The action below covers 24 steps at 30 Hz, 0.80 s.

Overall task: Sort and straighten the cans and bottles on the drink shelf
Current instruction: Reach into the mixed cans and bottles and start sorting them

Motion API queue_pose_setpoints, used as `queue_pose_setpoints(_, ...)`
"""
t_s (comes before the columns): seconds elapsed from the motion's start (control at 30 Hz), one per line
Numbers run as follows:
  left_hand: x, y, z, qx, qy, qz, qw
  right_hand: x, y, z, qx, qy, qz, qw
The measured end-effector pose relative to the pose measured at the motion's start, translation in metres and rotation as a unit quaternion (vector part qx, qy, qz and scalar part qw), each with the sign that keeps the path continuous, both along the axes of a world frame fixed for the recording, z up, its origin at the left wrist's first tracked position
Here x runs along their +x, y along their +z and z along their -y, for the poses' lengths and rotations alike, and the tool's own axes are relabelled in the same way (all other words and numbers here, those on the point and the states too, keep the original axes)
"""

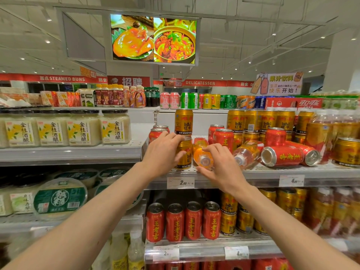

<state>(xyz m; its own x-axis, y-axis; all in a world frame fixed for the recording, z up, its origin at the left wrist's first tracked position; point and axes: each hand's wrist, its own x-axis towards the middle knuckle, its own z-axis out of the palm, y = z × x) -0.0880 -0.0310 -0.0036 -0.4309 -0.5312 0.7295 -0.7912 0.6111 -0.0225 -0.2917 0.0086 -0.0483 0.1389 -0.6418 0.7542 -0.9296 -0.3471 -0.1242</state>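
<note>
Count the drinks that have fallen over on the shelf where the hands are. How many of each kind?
Clear plastic bottles of orange drink, lying down: 2, one of them under the right hand
Red metal cans, lying down: 2
Total: 4

Both bare arms outstretched, left hand (162,151) and right hand (218,164) curled, grasping.

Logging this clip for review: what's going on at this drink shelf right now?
A person is tidying a supermarket shelf. Their left hand grips an upright gold can with a second gold can stacked on it. Their right hand closes on a toppled orange bottle. Another bottle and two red cans lie on their sides.
</note>
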Motion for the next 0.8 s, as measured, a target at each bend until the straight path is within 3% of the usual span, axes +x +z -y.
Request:
queue_pose_setpoints(0.47, 0.0, 0.001, 0.004, 0.011, -0.01, -0.004, 1.0, -0.006, 0.091, -0.011, -0.028, 0.054, 0.147, 0.987)
queue_pose_setpoints(0.8, 0.0, -0.001, 0.004, 0.012, -0.008, -0.013, 1.0, 0.007, 0.115, 0.03, 0.041, 0.018, 0.094, 0.995)
